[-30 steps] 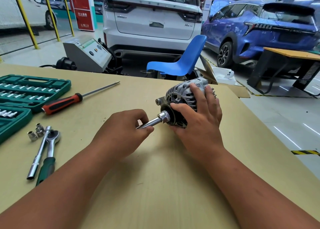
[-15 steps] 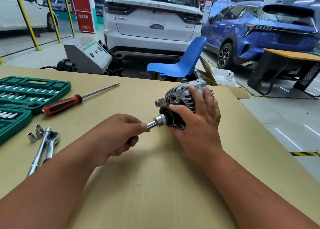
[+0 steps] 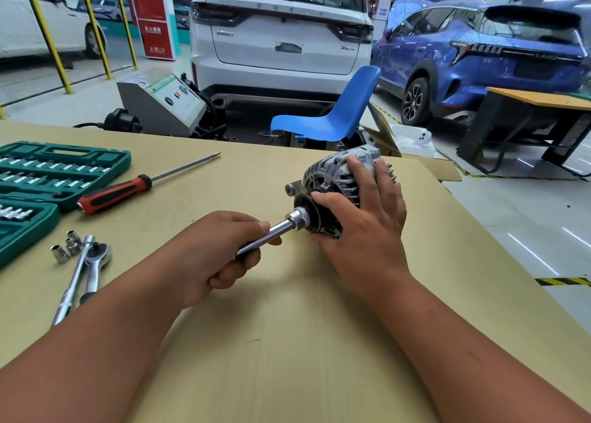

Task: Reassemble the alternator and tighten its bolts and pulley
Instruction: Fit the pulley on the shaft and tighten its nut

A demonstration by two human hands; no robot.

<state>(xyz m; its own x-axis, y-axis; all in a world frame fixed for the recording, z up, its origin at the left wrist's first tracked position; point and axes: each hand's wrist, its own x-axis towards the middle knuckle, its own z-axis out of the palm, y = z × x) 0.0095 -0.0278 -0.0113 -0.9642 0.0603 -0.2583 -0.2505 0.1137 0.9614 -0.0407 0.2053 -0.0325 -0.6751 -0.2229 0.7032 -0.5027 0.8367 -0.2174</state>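
Note:
The silver alternator point(image 3: 329, 176) lies on its side on the cardboard-covered table point(image 3: 287, 342), its dark pulley point(image 3: 315, 219) facing me. My right hand point(image 3: 364, 227) grips the housing, fingers over the top and thumb on the pulley edge. A chrome extension bar point(image 3: 271, 234) with a socket point(image 3: 299, 218) on its end sits on the pulley's centre. My left hand point(image 3: 220, 253) grips the bar's near end, fingers curled round it.
A green socket case point(image 3: 48, 179) lies open at the left. Beside it are a red-and-black screwdriver point(image 3: 128, 189), a ratchet and a long bar point(image 3: 86, 269), and three loose sockets point(image 3: 65, 246). Beyond the table's far edge stand a blue chair point(image 3: 339, 115) and parked cars.
My left hand has shifted its hold on the extension bar, rolling over it, with more of the bar showing now. The alternator and my right hand stay in place.

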